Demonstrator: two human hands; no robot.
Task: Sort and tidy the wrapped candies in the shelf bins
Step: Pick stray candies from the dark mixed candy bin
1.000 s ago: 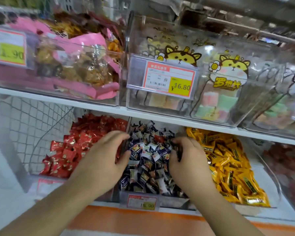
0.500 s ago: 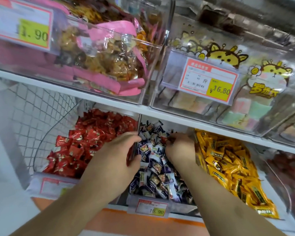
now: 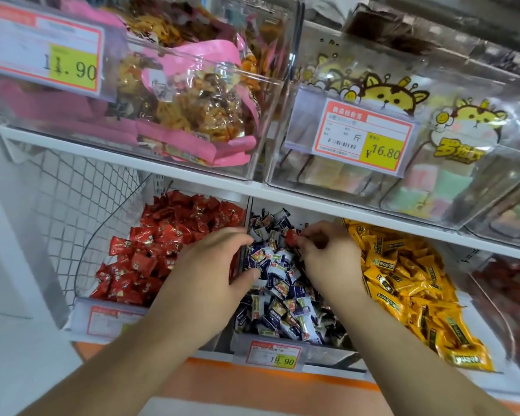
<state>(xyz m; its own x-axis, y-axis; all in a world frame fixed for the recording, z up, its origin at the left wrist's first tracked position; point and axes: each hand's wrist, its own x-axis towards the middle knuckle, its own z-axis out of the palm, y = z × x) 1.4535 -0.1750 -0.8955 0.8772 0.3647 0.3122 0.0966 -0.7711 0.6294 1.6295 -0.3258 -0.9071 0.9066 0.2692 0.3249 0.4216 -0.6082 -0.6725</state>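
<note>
**Red stray lifted from the blue-and-white bin**

Since half a second ago, our right hand [image 3: 330, 256] has come up off the pile with a single red candy [image 3: 291, 236] pinched at its fingertips; before, those fingers were buried among the wrappers at the back of the bin. Our view has also drawn closer to the shelf.

We now hold that red candy just above the blue-and-white candies [image 3: 282, 295] in the middle bin [image 3: 285, 345], towards its rear. Our left hand [image 3: 219, 265] rests on the clear divider between the middle bin and the red candies [image 3: 162, 250] to its left, fingers loosely spread over the edge and thumb touching the blue-and-white heap; it seems to grip nothing, though the fingertips are partly hidden behind the divider.

To the right lie the yellow candies [image 3: 409, 283] in their own bin, well filled and sloping towards the front. A price tag [image 3: 273, 355] reading 19.90 hangs on the front of the middle bin. On the shelf [image 3: 282, 195] above stand clear bins of pink snack bags [image 3: 192, 115] and pastel sweets in cartoon bags [image 3: 451, 139].
</note>
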